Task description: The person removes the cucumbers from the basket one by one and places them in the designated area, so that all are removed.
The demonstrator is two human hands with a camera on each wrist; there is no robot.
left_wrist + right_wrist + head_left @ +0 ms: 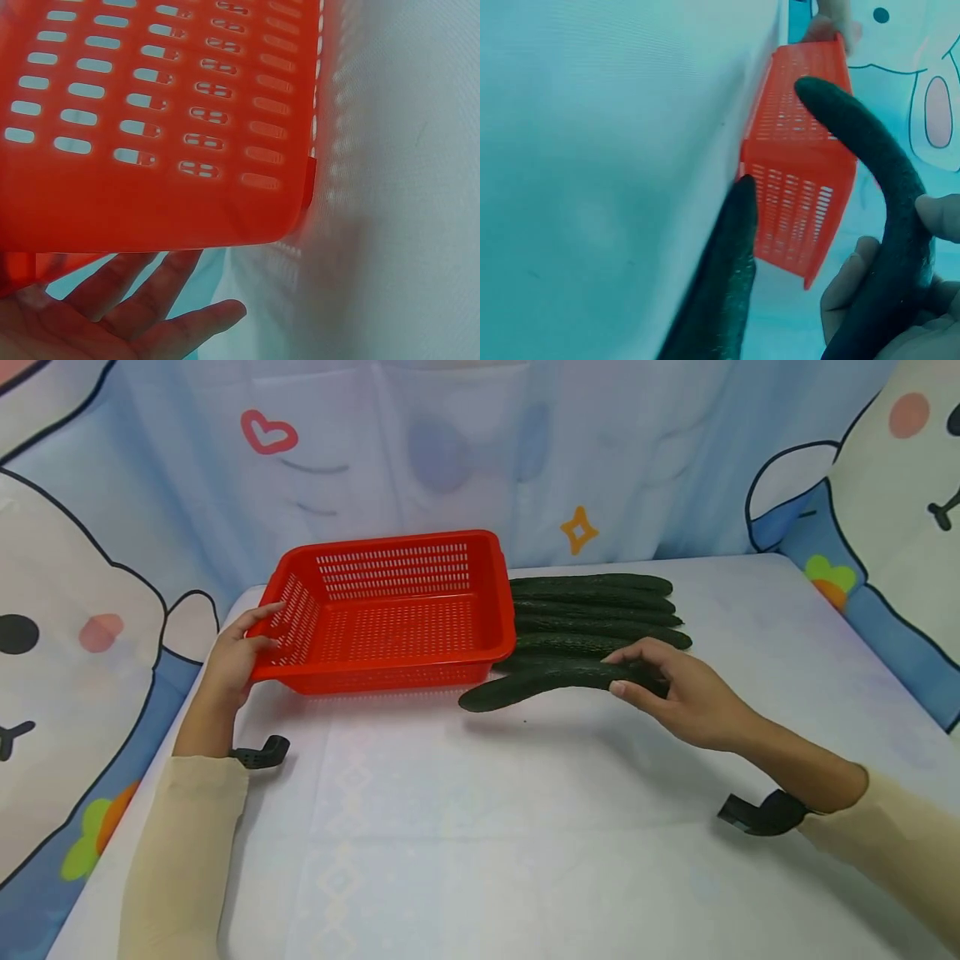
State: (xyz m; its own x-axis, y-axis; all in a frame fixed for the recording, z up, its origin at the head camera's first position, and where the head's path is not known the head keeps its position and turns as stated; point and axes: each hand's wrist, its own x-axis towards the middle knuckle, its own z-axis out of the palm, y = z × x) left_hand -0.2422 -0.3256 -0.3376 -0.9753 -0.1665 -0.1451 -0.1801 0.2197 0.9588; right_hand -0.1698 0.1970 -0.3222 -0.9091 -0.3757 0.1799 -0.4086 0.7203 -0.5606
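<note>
My right hand (693,697) pinches a long, curved dark green cucumber (540,681) near its right end, thumb on the near side and fingers over the far side. In the right wrist view the held cucumber (877,157) bends up away from the hand, with another cucumber (724,292) beside it. My left hand (231,652) holds the left rim of a red slotted plastic basket (397,681). From the left wrist, spread fingers (150,296) pass behind the basket's edge. Several cucumbers (600,625) lie side by side right of the basket, their left ends partly hidden by it.
A white cloth (480,827) covers the table. Behind it hangs a blue curtain (637,460) with cartoon prints, close to the basket's far side. Black wrist cameras (765,814) sit on both wrists.
</note>
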